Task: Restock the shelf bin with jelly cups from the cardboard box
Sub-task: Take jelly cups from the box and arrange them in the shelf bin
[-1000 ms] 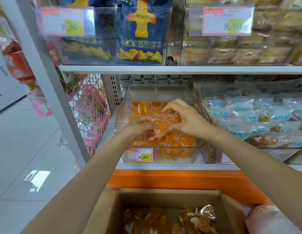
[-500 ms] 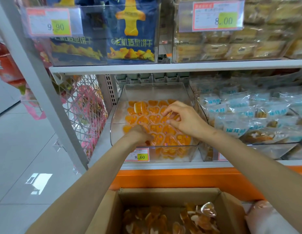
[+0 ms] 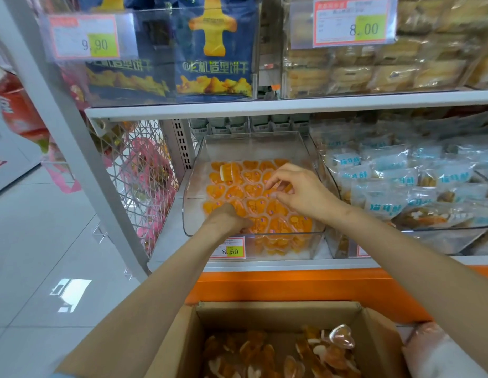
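The upper-left price tag (image 3: 86, 36) reads 9.90, the upper-right price tag (image 3: 352, 21) 8.00, the tag (image 3: 232, 248) on the shelf bin (image 3: 251, 145) 8.60; the blue bag (image 3: 215, 50) shows 机造型饼干, the pale packets (image 3: 382, 205) 猫耳酥.

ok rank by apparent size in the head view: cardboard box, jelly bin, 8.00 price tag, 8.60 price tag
1-2. cardboard box and jelly bin: alike; box nearer and cropped, so unranked
3. 8.00 price tag
4. 8.60 price tag

The upper shelf (image 3: 264, 108) overhangs the open-topped bin (image 3: 253, 144).
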The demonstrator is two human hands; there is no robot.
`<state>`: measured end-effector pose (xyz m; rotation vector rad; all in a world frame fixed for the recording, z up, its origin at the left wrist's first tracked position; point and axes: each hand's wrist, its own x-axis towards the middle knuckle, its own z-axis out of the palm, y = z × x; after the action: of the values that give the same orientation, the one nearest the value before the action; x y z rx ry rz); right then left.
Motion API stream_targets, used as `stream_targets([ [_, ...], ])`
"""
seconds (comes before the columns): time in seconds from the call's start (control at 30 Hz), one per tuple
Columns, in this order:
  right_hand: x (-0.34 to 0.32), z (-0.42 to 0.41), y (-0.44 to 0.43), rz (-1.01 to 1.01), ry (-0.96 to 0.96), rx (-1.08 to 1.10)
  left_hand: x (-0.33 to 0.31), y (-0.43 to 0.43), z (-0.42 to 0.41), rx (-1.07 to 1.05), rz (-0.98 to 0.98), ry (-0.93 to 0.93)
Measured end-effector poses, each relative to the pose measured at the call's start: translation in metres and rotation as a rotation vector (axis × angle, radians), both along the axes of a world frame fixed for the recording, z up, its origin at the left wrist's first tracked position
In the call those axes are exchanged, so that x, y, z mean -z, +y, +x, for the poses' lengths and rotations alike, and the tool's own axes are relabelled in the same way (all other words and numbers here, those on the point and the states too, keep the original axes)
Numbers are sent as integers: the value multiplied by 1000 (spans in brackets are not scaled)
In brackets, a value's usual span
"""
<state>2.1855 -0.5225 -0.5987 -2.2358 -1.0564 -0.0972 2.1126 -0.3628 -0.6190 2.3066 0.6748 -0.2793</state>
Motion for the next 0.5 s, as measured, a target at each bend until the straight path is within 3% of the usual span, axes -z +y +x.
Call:
stream_targets([
  [0.17,-7,12,24,-3,-18,14,-8,4,-5,44,106,-19],
  [0.37,2,52,91,-153,55,19,-36,27,-15,112,42,-382],
  [0.5,17,72,121,-301,-17,-41,-41,45,-20,54,-41,-538],
])
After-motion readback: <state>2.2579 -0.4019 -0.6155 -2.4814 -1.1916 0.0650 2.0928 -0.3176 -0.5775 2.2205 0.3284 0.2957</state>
